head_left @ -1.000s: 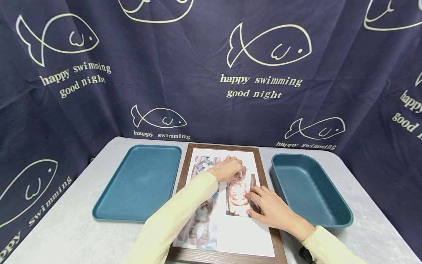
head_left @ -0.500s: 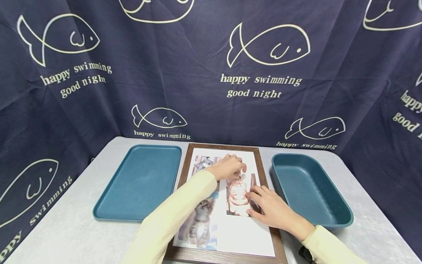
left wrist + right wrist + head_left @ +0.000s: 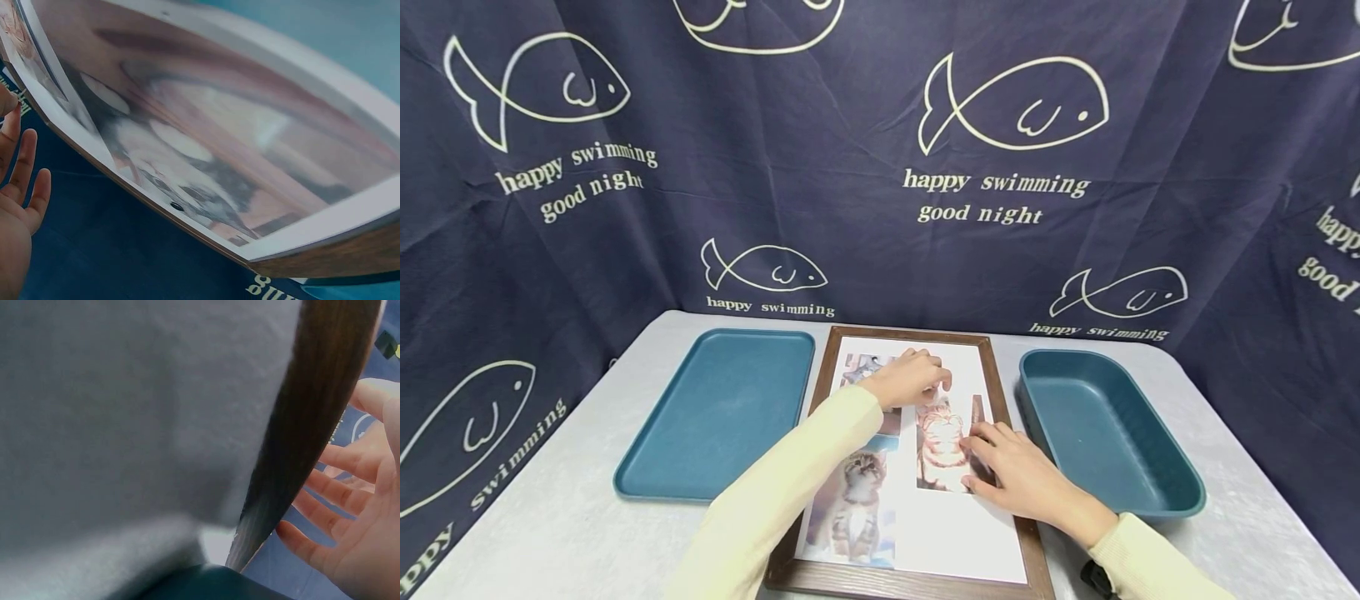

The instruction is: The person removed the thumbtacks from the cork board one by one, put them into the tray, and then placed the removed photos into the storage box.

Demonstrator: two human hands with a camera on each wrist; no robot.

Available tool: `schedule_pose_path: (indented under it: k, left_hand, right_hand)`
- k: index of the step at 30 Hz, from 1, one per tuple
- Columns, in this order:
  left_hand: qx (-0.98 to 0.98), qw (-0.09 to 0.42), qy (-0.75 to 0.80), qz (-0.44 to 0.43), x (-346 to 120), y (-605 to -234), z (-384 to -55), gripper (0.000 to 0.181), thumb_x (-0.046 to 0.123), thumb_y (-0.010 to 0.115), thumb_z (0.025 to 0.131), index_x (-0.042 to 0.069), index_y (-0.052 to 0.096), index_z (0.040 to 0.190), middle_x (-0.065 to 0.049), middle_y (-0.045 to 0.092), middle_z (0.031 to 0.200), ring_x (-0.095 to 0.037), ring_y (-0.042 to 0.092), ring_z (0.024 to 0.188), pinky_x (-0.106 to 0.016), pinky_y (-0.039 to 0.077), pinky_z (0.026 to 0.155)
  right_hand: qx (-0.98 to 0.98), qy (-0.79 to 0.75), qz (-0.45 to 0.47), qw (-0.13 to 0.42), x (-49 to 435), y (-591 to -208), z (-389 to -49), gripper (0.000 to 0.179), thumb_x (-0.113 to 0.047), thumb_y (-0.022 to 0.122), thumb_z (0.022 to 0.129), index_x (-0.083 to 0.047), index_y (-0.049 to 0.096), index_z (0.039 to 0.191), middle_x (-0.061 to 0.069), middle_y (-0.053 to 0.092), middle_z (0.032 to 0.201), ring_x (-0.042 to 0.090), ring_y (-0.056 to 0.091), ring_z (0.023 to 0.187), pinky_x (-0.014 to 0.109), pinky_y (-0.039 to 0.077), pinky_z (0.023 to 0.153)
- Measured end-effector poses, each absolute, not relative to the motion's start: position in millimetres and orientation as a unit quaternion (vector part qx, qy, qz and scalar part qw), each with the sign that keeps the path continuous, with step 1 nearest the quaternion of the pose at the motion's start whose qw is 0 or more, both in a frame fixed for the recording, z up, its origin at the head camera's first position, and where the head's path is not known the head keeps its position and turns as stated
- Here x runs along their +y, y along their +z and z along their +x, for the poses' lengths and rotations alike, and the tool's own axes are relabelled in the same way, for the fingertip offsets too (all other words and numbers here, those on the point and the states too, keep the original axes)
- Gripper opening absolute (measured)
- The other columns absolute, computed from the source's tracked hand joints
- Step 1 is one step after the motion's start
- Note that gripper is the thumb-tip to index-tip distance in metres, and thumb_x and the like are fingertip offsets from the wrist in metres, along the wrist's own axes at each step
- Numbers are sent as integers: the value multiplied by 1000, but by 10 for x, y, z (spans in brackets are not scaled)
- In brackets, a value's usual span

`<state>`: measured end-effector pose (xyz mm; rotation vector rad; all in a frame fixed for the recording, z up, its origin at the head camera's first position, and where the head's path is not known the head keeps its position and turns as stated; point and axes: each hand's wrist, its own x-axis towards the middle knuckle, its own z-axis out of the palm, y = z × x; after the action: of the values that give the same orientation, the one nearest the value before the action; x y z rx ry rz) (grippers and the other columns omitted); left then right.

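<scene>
My left hand (image 3: 910, 377) reaches over the upper part of a framed white board (image 3: 958, 537), fingers bent down at the top of an orange-and-white cat picture (image 3: 938, 446). In the left wrist view several of its fingers (image 3: 26, 156) show loosely bent; whether the thumb and forefinger pinch anything is hidden. My right hand (image 3: 1018, 471) rests with relaxed, spread fingers at that picture's right edge, thumb near its lower corner. On the left half of the board lie a kitten picture (image 3: 853, 508) and a grey-and-white cat picture (image 3: 859, 367), partly covered by my left arm.
Left of the wooden frame (image 3: 823, 371) lies a flat teal tray (image 3: 715, 417). A deeper teal bin (image 3: 1101, 433) stands on its right. All sit on a pale table (image 3: 557, 500) before a dark blue fish-print curtain (image 3: 865, 192).
My left hand has drawn slightly back to the left, uncovering a little more of the top of the orange cat picture. My right hand stays in place.
</scene>
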<state>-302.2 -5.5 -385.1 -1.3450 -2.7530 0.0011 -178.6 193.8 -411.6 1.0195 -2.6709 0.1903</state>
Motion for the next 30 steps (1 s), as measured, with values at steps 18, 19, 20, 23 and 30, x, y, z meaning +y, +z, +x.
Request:
schedule_pose_path:
  k: [18, 19, 20, 23, 30]
  left_hand:
    - [-910, 33, -39, -411, -467, -3848, -3040, 24, 12, 62, 83, 21, 64, 105, 6, 63, 94, -14, 52, 91, -32, 39, 84]
    - [-911, 35, -40, -409, -494, -3852, -3042, 23, 12, 61, 83, 21, 64, 105, 6, 63, 92, -14, 52, 90, -32, 39, 83]
    - [-911, 38, -42, -408, -523, -3857, -3046, 23, 11, 61, 83, 21, 65, 104, 6, 62, 92, -14, 52, 90, -32, 39, 82]
    - [-912, 39, -53, -404, -614, -3859, -3050, 23, 10, 61, 82, 19, 65, 102, 4, 63, 92, -15, 52, 88, -32, 39, 80]
    - [-914, 46, -87, -393, -876, -3852, -3055, 21, 11, 63, 82, 18, 65, 101, 2, 61, 88, -16, 50, 83, -34, 38, 78]
  right_hand:
    - [-924, 71, 349, 136, 1943, -4139, -1781, 37, -37, 67, 78, -14, 63, 107, 3, 56, 110, 13, 49, 91, 33, 43, 67]
    - [-924, 71, 350, 136, 1942, -4140, -1781, 37, -37, 67, 78, -14, 63, 107, 3, 56, 110, 13, 49, 91, 33, 43, 67]
    - [-924, 71, 351, 137, 1942, -4140, -1781, 37, -37, 67, 78, -14, 63, 107, 3, 56, 110, 13, 49, 90, 33, 42, 67]
    - [-922, 72, 352, 140, 1944, -4143, -1784, 37, -37, 67, 78, -14, 63, 107, 2, 56, 109, 12, 48, 88, 31, 41, 65]
    - [-920, 74, 357, 145, 1945, -4152, -1794, 37, -37, 67, 78, -14, 63, 107, 1, 55, 109, 11, 46, 87, 29, 39, 63]
